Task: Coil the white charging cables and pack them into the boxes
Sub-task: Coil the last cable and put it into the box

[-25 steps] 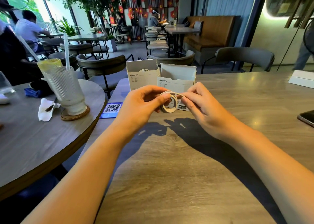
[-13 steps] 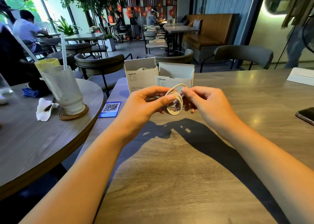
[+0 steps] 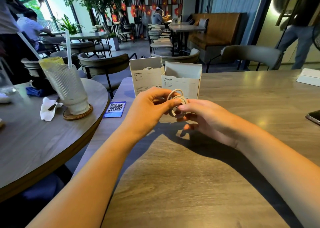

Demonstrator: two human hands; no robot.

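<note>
The coiled white cable (image 3: 176,101) is held above the wooden table (image 3: 190,175), just in front of the right-hand open box (image 3: 181,82) (white, flap up). The left hand (image 3: 150,108) pinches the coil's near side between thumb and fingers, and the right hand (image 3: 206,117) grips its other side with curled fingers. A second open box (image 3: 146,77) stands touching the first one's left side, and farther left of it sit a QR card (image 3: 115,109) and a ribbed glass (image 3: 69,89).

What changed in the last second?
The cable has loosened from one flat coil into spread loops. The right hand has turned palm-up and slid under the coil; the left hand still pinches it from the left. Both hands keep hold, above the table. The two open boxes, glass and QR card stayed put.
</note>
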